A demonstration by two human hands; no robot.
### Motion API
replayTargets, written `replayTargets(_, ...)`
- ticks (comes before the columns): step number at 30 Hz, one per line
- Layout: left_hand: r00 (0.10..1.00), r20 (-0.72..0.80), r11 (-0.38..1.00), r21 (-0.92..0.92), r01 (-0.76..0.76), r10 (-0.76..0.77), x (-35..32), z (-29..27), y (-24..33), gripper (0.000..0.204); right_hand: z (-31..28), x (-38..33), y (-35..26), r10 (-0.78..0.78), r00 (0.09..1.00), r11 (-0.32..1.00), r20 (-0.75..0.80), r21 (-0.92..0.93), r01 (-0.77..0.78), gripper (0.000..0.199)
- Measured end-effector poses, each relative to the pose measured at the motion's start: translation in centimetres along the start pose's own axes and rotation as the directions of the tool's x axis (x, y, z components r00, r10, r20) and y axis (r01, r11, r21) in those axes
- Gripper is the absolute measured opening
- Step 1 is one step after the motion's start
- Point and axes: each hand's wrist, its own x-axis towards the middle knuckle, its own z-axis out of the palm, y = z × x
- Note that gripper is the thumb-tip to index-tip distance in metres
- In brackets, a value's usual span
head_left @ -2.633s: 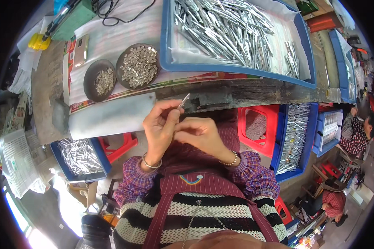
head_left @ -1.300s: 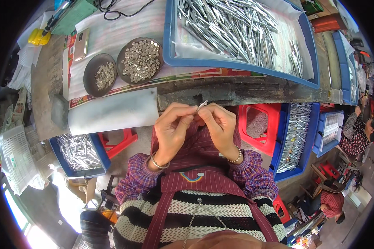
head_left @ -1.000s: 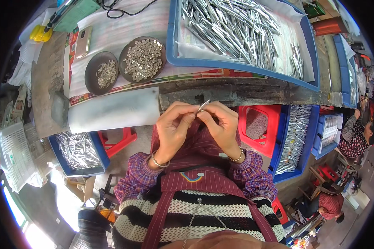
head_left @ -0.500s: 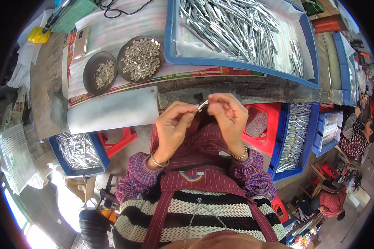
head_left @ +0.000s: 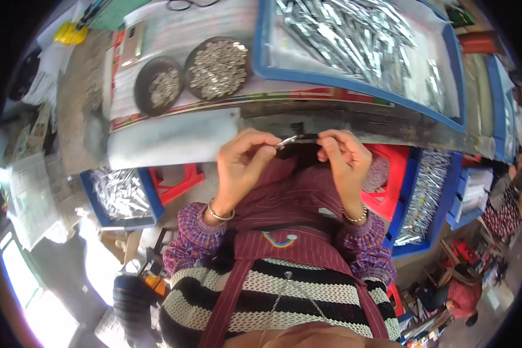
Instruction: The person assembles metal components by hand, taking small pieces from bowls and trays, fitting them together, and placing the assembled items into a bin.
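My left hand pinches a small, thin shiny metal piece between thumb and forefinger, above the front edge of the bench. To its right, my right hand has thumb and fingertips drawn together. A dark, narrow shape runs from the metal piece toward those fingertips; whether it is part of the piece or the bench behind cannot be made out. Beyond the hands sit a dark bowl of small silvery discs, a smaller dark bowl of tiny pin-like pieces and a blue tray heaped with long metal strips.
A pale metal sheet lies along the bench's front edge. Below the bench stand a blue bin of metal parts, red stools and a long blue crate of metal parts. Other people sit farther off at the right.
My right hand has moved right, away from the metal piece and my left hand. My left hand keeps its pinch. The whole view has shifted somewhat, with the bench things now farther right and higher.
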Motion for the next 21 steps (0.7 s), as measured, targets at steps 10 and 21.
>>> replayTargets(10, 0.879, -0.083, 0.365, 0.925, -0.107, 0.469, -3.0, -20.7, -0.4, 0.019, 0.8, -0.9, 1.6, 0.023, 0.997, 0.999, 0.072, 0.028, -0.025, 0.008)
replayTargets(21, 0.816, 0.175, 0.452, 0.759, -0.469, 0.552, 3.6, -8.4, -1.1, 0.026, 1.1, -0.9, 1.9, 0.031, 0.994, 0.999, 0.105, 0.031, -0.034, 0.010)
